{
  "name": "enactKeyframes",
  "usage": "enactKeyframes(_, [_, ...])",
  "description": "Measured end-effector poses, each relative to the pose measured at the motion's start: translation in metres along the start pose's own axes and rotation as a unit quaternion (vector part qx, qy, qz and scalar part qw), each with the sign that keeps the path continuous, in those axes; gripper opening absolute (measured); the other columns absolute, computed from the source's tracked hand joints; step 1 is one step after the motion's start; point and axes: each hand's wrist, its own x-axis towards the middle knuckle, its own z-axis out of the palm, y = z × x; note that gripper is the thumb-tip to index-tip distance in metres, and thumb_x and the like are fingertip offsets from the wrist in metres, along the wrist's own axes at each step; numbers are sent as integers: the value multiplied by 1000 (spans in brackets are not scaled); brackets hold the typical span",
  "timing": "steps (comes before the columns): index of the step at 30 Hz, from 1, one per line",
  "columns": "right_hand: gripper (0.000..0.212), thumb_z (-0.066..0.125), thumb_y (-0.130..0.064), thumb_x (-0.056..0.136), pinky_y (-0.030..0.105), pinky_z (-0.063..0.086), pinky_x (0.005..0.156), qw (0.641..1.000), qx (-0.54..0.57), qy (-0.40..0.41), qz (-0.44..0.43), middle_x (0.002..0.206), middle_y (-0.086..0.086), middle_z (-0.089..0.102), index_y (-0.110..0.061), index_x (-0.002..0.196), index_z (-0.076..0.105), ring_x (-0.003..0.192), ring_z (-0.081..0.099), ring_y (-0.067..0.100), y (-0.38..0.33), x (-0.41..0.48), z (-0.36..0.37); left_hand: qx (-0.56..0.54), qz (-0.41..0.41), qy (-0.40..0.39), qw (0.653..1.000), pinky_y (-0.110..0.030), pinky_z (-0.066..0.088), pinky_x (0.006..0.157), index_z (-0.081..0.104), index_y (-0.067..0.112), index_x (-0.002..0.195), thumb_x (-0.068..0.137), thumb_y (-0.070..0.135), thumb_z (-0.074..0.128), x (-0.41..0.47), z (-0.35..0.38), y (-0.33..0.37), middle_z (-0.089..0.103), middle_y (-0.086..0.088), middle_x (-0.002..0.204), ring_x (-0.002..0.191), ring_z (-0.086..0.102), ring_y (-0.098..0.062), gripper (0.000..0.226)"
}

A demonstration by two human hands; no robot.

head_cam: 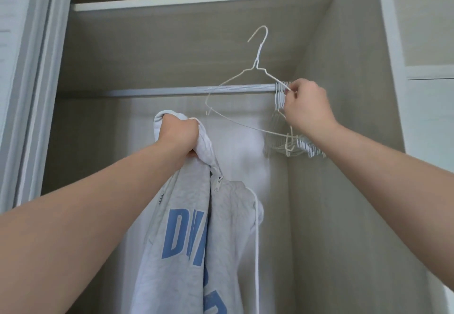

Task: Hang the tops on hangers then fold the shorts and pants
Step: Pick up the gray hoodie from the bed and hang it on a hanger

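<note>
Inside the wardrobe, the left hand (pixel 180 133) grips a grey hoodie (pixel 181 227); the right hand (pixel 307 107) pinches a white hanger (pixel 257 63).

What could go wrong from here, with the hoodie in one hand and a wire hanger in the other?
1. The lifted hanger has its lower end close to the spare hangers on the rod; it may snag them.
2. The right hand only pinches thin wire, so it could slip.
3. The left hand bunches the hoodie; its loose cord might catch.
</note>
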Motion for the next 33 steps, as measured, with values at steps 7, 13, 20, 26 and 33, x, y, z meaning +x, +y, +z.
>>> enactKeyframes(7, [23,47,-7,96,16,24,39,915,352,-41,192,40,-14,36,-19,83,62,33,28,8,6,-111,-73,-2,4,26,1000,-54,56,91,45,13,79,94,11,60,-55,-13,-18,62,-18,94,99,68,-39,21])
enactKeyframes(13, [26,42,-2,95,15,19,40,841,474,-37,259,51,-3,33,-17,87,61,40,20,12,18,-186,-162,-15,-31,-1,999,-46,54,79,51,9,93,92,5,58,-115,-21,-17,59,-17,92,87,64,-32,8])
enactKeyframes(20, [23,41,-7,96,18,19,41,822,508,-63,251,54,0,34,-21,87,57,43,19,15,32,-231,-238,35,-37,12,999,-37,47,75,45,14,76,94,5,55,-199,-19,17,54,-14,85,82,57,-25,22])
enactKeyframes(26, [21,42,-12,83,20,24,40,820,516,-45,243,53,1,39,-28,83,56,42,25,18,67,-257,-317,52,-48,46,996,-27,49,62,52,11,97,97,7,53,-274,-13,44,55,-12,86,76,58,-23,5])
enactKeyframes(33, [27,60,-36,96,25,32,41,810,421,-219,344,57,4,46,-9,96,57,42,35,18,106,-277,-363,102,-89,37,990,-35,47,69,55,10,97,96,12,58,-355,-12,64,55,-15,91,72,57,-26,4])
